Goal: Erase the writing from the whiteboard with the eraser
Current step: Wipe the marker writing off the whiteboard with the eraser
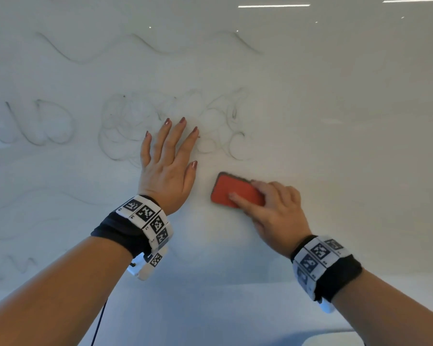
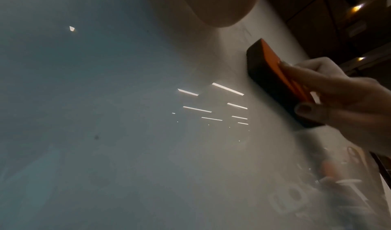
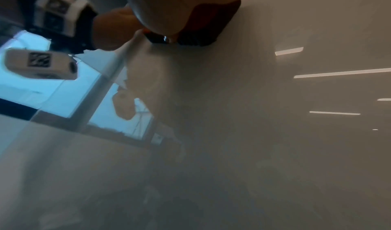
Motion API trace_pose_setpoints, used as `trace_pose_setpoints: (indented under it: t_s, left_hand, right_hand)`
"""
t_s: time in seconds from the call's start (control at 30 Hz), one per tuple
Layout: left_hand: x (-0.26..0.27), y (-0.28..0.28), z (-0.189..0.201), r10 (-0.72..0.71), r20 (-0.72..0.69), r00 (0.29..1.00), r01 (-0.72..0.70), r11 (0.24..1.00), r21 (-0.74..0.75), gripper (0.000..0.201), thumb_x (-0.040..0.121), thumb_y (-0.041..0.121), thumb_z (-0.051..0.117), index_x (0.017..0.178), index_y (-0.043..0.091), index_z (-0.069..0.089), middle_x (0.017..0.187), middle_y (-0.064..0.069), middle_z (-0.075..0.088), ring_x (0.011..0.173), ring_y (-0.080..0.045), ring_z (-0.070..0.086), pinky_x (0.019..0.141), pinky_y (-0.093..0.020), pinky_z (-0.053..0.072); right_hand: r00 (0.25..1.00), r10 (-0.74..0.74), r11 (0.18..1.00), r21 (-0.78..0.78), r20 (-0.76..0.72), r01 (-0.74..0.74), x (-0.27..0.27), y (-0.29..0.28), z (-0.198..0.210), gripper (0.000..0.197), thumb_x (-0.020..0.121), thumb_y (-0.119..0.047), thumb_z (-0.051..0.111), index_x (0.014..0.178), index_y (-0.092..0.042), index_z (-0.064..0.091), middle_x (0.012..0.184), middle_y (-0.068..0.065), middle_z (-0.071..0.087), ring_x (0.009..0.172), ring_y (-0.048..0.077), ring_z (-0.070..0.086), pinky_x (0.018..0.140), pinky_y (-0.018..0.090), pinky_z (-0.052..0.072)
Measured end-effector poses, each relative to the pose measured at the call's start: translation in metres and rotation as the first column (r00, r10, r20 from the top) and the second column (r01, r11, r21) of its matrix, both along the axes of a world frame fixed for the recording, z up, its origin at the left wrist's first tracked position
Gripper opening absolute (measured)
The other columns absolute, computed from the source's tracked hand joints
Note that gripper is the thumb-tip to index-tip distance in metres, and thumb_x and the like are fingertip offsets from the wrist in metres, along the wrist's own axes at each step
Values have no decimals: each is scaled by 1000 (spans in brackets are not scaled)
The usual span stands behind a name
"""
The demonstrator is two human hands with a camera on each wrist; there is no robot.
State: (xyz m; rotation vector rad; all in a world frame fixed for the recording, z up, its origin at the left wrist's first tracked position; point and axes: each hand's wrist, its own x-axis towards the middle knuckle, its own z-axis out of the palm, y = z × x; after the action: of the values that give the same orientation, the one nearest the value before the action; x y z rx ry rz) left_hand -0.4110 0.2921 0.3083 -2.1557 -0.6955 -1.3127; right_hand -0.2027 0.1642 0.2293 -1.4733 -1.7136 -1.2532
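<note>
Forearms reach in from the bottom of the head view, each wearing a black wrist strap with a band of white blocks printed with black square codes: the left wristband (image 1: 145, 221) and the right wristband (image 1: 320, 260). A thin dark cable (image 1: 99, 323) hangs below the left forearm.

Just beyond the bands, both hands lie against the whiteboard (image 1: 335, 108), a glossy white surface that fills nearly the whole view. The right hand (image 1: 273, 208) grips the eraser (image 1: 233, 189), a red-backed block with a dark felt pad. Fingers curl over its far long edge and the thumb lies across its red back. The left wrist view shows the felt face pressed flat to the board, with the thumb and fingers clamped on either side. The eraser sits low and right of centre on the board, tilted, in a patch that looks wiped clean.

To its left, close but not touching, the left hand (image 1: 168, 166) rests palm-flat on the board with fingers straight and spread apart, holding nothing. Its fingertips lie over the lower edge of a smeared scribble (image 1: 175, 121), faint grey loops and circles, and hide part of it.

Farther left sits another faded looping mark (image 1: 38, 123). Higher up, pale wavy lines (image 1: 148, 47) run across the board. Fainter ghost marks show low on the left. Near the top edge, bright strips of ceiling light reflections (image 1: 273, 6) glint on the surface.
</note>
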Motion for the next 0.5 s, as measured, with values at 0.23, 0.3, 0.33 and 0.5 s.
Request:
trace_pose_setpoints:
  t_s: [0.23, 0.3, 0.33, 0.5]
  left_hand:
    - [-2, 2, 3, -22, -25, 999, 22, 1000, 2, 55, 92, 28, 45, 144, 18, 32, 154, -5, 23, 144, -25, 11, 116, -46, 2]
    - [-3, 2, 5, -30, -30, 999, 30, 1000, 5, 56, 92, 28, 45, 144, 17, 31, 154, -6, 23, 144, -25, 11, 116, -47, 2]
    - [-3, 2, 5, -34, -32, 999, 34, 999, 6, 56, 92, 28, 45, 144, 17, 31, 154, -6, 23, 144, -25, 11, 117, -47, 3]
    - [-2, 3, 5, -31, -34, 999, 32, 999, 15, 56, 91, 30, 45, 144, 17, 32, 154, -5, 24, 144, -24, 13, 116, -47, 6]
  right_hand:
    - [965, -32, 976, 200, -259, 86, -10, 7, 48, 54, 87, -22, 61, 136, -37, 44, 124, 10, 39, 106, 31, 39, 90, 43, 27]
    - [967, -31, 978, 191, -252, 81, -19, 11, 48, 56, 87, -22, 61, 137, -36, 42, 124, 10, 39, 106, 31, 39, 89, 44, 27]
    - [971, -35, 981, 180, -237, 79, -20, 12, 47, 57, 87, -22, 61, 137, -37, 40, 124, 10, 40, 105, 31, 40, 88, 44, 28]
    - [994, -50, 994, 96, -96, 60, -22, 10, 26, 67, 80, -18, 70, 136, -40, 42, 123, 13, 46, 101, 33, 46, 83, 43, 31]
